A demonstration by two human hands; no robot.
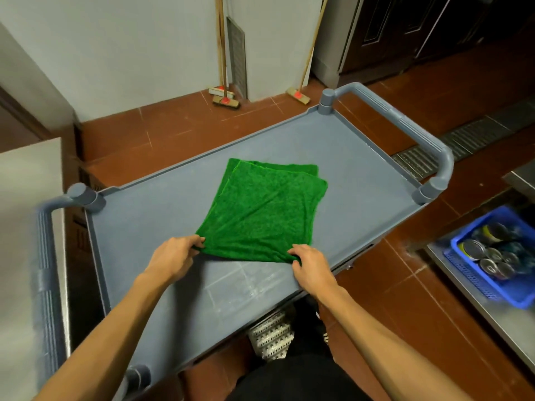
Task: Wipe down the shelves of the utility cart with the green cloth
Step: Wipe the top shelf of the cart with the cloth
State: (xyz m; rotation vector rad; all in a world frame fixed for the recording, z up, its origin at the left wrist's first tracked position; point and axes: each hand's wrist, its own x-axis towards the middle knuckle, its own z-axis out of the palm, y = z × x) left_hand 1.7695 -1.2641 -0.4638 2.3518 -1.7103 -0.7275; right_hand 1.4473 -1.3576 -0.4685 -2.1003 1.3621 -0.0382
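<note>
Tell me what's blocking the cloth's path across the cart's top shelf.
Nothing visible. The green cloth lies folded on the top shelf, its near corners pinched by the left hand and right hand. The rest of the shelf is bare.

My folded green cloth lies flat and slightly creased in the middle of the grey-blue utility cart's scuffed top shelf.

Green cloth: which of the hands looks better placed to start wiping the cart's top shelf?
Probably the left hand. Both hands pinch the green cloth's near corners, but the right hand sits at the top shelf's front edge, while the left is over open shelf.
</note>
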